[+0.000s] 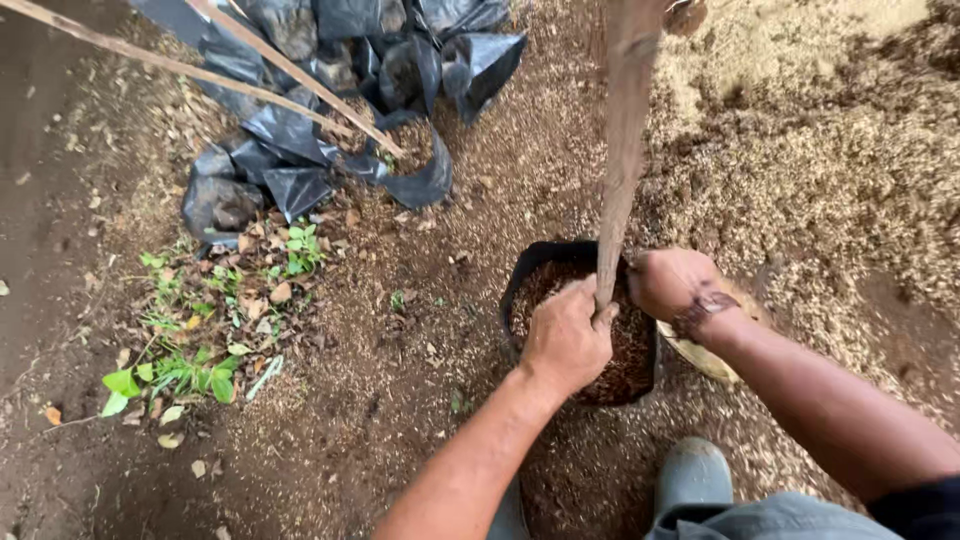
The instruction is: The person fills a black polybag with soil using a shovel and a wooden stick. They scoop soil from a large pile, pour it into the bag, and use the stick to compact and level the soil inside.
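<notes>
Boot: grey boot toe (pixel 692 472) nearest the camera, below both hands.
Left hand: left hand (pixel 566 335) curled shut around the wooden stake (pixel 620 150) at its base.
Right hand: right hand (pixel 676 282) fisted, pressing soil just right of the stake; grip unclear.
Grow bag: black grow bag (pixel 522 275) beneath both hands, filled with soil.
Empty bags: black plastic bags (pixel 300 150) piled well beyond the left hand.

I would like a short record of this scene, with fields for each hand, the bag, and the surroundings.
left hand: closed around the base of a thin bare stem, over the bag
right hand: fist pressed at the bag's far rim
bag: black, open, filled with brown soil mix
stem: rises almost upright out of the bag
ground: loose husk and soil
behind: heap of black bags, two thin sticks
</notes>
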